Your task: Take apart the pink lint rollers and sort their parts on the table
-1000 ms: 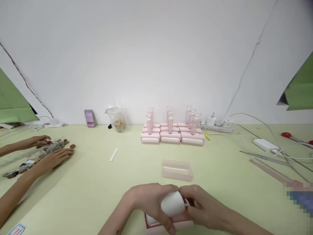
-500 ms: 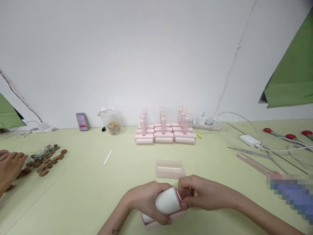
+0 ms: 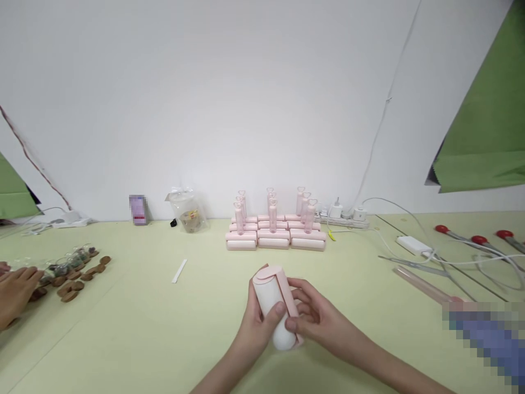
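In front of me, a lint roller (image 3: 268, 301) with a white paper roll and a pink frame is held tilted above the table. My left hand (image 3: 256, 312) wraps around its left side, thumb across the white roll. My right hand (image 3: 311, 314) grips the pink frame on the right side, thumb in front and fingers behind. Beyond them stand rows of pink lint rollers (image 3: 274, 239) with upright handles topped by heart-shaped loops. The clear cover seen before cannot be made out; my hands or the roller may hide it.
A white strip (image 3: 179, 271), a bagged cup (image 3: 189, 213) and a phone (image 3: 138, 210) are to the left. Another person's hand (image 3: 18, 295) is among small jars and corks (image 3: 76, 273). On the right lie cables, a white adapter (image 3: 413, 245) and red-ended tools (image 3: 479, 239).
The lint roller has been raised and turned from lying low to a steeper tilt, its pink end cap now upward. My right hand has moved from its end to the frame's side.
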`<state>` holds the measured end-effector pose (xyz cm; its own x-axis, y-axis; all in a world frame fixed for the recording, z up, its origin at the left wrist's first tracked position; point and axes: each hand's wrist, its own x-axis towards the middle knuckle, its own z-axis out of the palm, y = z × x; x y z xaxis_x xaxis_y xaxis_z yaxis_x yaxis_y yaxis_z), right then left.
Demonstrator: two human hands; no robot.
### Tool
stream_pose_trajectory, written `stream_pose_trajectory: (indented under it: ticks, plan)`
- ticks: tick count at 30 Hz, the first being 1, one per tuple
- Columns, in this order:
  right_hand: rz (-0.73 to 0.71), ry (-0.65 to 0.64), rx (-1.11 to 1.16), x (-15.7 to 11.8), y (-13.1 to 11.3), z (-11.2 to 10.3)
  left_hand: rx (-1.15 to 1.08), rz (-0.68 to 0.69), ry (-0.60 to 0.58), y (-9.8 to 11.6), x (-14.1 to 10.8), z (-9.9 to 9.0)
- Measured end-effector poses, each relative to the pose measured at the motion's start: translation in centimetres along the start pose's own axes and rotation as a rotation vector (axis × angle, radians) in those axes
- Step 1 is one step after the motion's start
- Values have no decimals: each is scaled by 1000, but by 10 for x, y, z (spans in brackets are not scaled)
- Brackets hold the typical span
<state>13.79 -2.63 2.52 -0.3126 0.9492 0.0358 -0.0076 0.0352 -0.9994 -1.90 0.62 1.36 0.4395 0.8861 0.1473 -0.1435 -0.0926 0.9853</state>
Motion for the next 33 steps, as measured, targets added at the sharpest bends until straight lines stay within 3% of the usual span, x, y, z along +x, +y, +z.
stream_pose_trajectory:
  ticks: [3, 7, 9, 14, 26, 29, 31, 33]
  plan:
    - [-27, 91, -215, 6, -14, -17, 216, 192, -133, -8, 15, -26]
    - [-74, 176, -617, 16, -35, -41, 419, -1, -214, -23, 31, -53]
    - [-82, 138, -777, 20, -38, -46, 397, -52, -246, -28, 34, -55]
    - [-143, 23, -1076, 23, -33, -42, 360, -33, -280, -28, 35, -48]
    - [-135, -5, -1048, 22, -13, -39, 384, -58, -298, -29, 36, -51]
    - [-119, 137, -1041, 12, -30, -64, 447, -75, -267, -34, 35, -52]
    - [-74, 339, -1154, -1, -45, -94, 492, -69, -249, -38, 34, -53]
    - [61, 495, -1297, -18, -56, -129, 512, -46, -268, -40, 32, -55]
